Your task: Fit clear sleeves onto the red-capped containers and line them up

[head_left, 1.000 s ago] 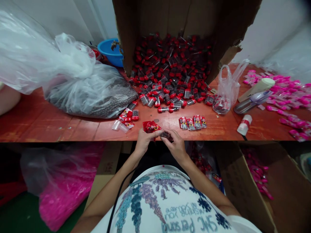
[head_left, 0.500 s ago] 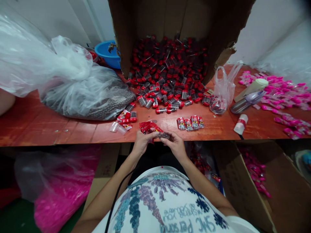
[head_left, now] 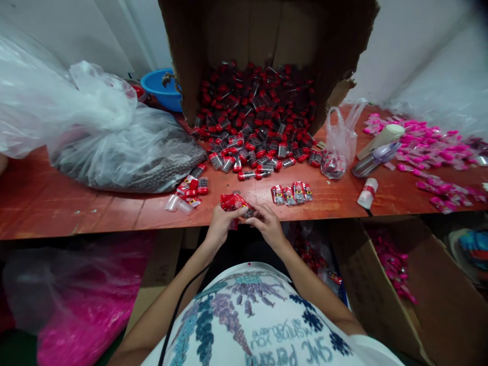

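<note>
My left hand (head_left: pixel 220 224) is closed around several red printed packets (head_left: pixel 231 202) just over the table's front edge. Between both hands sits a small clear bottle of dark beads (head_left: pixel 248 212), at the end of the packets. My right hand (head_left: pixel 269 227) pinches this bottle with thumb and fingers; how far it lies inside a packet I cannot tell. Four-sided filled packets (head_left: pixel 292 193) lie in a row to the right. At left are a few loose red-capped bottles (head_left: pixel 203 186) and clear empty tubes (head_left: pixel 179 204).
An open carton (head_left: pixel 267 30) spills red-capped bottles (head_left: pixel 259 122) onto the table. A plastic sack of dark beads (head_left: pixel 129 152) lies left, near a blue basin (head_left: pixel 162 89). At right are a small plastic bag (head_left: pixel 337 145), a tumbler (head_left: pixel 375 158) and pink packets (head_left: pixel 434 145).
My right hand has pushed the bead bottle closer against the red packets in my left hand, and less of it shows. The camera view has shifted slightly.
</note>
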The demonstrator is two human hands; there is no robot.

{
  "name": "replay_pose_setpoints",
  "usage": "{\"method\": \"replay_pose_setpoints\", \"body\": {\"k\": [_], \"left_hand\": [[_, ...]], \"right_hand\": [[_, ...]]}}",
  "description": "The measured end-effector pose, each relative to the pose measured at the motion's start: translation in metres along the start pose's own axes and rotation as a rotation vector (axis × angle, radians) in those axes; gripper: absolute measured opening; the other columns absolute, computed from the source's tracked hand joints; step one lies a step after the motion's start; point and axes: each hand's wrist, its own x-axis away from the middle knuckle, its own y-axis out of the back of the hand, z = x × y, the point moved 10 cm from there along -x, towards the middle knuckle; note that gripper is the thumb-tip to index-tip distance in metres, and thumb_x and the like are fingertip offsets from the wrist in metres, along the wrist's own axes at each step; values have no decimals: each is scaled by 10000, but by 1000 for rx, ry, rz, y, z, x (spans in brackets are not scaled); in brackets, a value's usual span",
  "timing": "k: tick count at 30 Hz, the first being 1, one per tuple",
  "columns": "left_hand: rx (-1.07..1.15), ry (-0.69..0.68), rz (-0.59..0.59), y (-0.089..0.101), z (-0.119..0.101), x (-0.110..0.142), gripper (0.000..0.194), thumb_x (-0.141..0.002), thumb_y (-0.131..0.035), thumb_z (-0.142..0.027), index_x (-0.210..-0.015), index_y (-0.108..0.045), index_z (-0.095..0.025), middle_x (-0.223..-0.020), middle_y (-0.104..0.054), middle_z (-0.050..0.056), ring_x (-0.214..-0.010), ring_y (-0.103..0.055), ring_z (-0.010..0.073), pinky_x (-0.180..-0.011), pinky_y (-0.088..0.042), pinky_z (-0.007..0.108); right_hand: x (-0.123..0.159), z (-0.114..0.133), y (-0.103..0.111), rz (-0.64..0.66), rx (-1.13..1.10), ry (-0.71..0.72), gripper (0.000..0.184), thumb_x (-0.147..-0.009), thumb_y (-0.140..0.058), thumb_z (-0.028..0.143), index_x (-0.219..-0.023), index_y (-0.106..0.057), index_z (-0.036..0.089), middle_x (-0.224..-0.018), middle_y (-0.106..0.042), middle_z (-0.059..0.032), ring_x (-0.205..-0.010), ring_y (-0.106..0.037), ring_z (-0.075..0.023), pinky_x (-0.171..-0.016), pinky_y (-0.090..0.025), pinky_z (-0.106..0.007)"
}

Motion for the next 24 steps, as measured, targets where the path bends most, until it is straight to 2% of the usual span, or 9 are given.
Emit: {"method": "replay_pose_setpoints", "body": {"k": [3, 6, 10, 12, 14, 15, 17, 21, 24], "left_hand": [[15, 86, 29, -7, 15, -3, 208, -577, -817, -213, -705, -685, -115, -634, -666, 35, -543, -610, 132, -520, -488, 209], [92, 199, 17, -7, 32, -7, 258, -606, -801, -198, -828, -697, -120, -754, -709, 61, -615, -655, 151, -548, -508, 212], [239, 330, -55, 3, 45, -8, 321, -646, -726, -81, -959, -669, -123, -914, -724, 114, -726, -694, 204, -635, -560, 283], [298, 339, -87, 8, 45, -8, 315, -649, -682, -19, -949, -659, -110, -921, -723, 130, -758, -699, 226, -675, -573, 326], [345, 325, -115, 10, 44, -8, 331, -651, -665, 9, -956, -653, -119, -927, -724, 123, -792, -699, 240, -698, -579, 357], [365, 315, -126, 11, 44, -8, 334, -655, -664, 12, -959, -652, -125, -930, -724, 116, -805, -698, 242, -703, -581, 365], [398, 302, -133, 9, 46, -9, 301, -666, -665, 5, -941, -658, -116, -927, -724, 110, -819, -695, 237, -704, -583, 359], [461, 300, -136, 5, 51, -10, 178, -687, -662, -20, -853, -673, -84, -814, -722, 96, -709, -688, 185, -662, -574, 286], [487, 289, -155, 10, 52, -8, 121, -664, -690, -40, -774, -670, -88, -724, -710, 76, -614, -667, 159, -638, -563, 263]], "right_hand": [[-3, 3, 7, -53, 28, 33, 313, -757, -687, 291, -1067, -671, 257, -875, -581, -5, -771, -581, -139, -729, -505, -263], [-8, -4, 25, -128, 39, 30, 275, -760, -675, 320, -1016, -683, 220, -879, -617, -15, -782, -587, -147, -731, -491, -265], [-14, -32, 93, -392, 107, -76, 387, -764, -636, 410, -1073, -651, 177, -918, -638, -42, -788, -588, -166, -733, -492, -299], [-16, -39, 125, -496, 273, -130, 412, -759, -627, 432, -1074, -655, 169, -960, -628, -61, -810, -584, -184, -766, -486, -333], [-18, -33, 140, -545, 471, -134, 414, -763, -620, 434, -1087, -660, 179, -1066, -589, -95, -899, -575, -218, -814, -469, -365], [-18, -27, 138, -551, 538, -116, 418, -774, -610, 431, -1111, -653, 188, -1123, -558, -109, -946, -565, -230, -827, -462, -369], [-17, -14, 115, -488, 554, -61, 417, -801, -587, 422, -1154, -631, 204, -1165, -523, -116, -952, -561, -220, -809, -466, -347], [-14, -4, 23, -112, 269, -25, 363, -792, -613, 360, -1129, -619, 225, -933, -615, -31, -723, -575, -143, -696, -487, -266], [-13, -6, -12, 8, 160, -69, 364, -799, -597, 310, -1157, -579, 246, -869, -653, 6, -699, -601, -136, -677, -498, -251]]}}
